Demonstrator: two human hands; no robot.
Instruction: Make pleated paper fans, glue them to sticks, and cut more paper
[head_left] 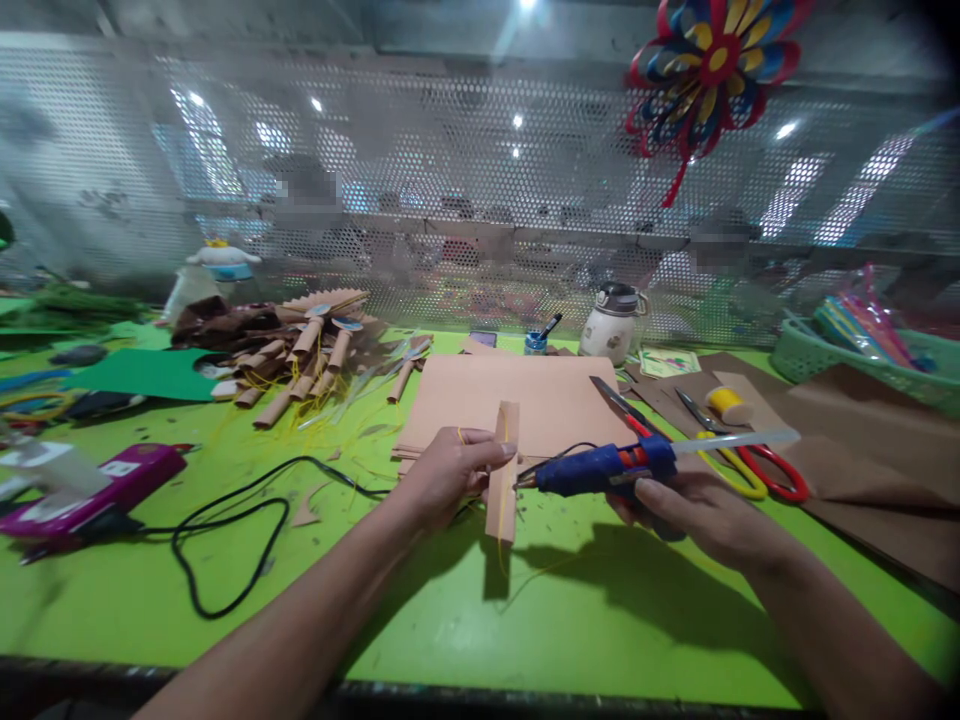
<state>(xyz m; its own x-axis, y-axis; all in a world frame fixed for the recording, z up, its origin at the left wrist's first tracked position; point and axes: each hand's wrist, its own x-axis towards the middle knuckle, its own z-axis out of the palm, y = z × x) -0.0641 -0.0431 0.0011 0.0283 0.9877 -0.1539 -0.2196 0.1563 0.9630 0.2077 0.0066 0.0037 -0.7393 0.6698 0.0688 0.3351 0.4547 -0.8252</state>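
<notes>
My left hand (pixel 442 475) pinches a narrow brown paper strip (pixel 502 510), holding it upright above the green table. A thin yellow thread (pixel 505 430) runs along the strip and trails from its lower end. In my right hand (pixel 690 510) is a blue hot glue gun (pixel 600 470), its nozzle pointing left at the strip's right edge; I cannot tell whether it touches. From the gun's back sticks out a long translucent glue stick (pixel 739 440). Behind the strip lies a stack of light brown paper sheets (pixel 450 400).
Scissors with red handles (pixel 780 475), scissors with yellow handles (pixel 739 468) and a yellow thread spool (pixel 729 404) lie right. Several rolled paper pieces (pixel 300 375) are heaped left. A black cord (pixel 281 500) loops near a purple power strip (pixel 142 475). A jug (pixel 609 330) stands behind.
</notes>
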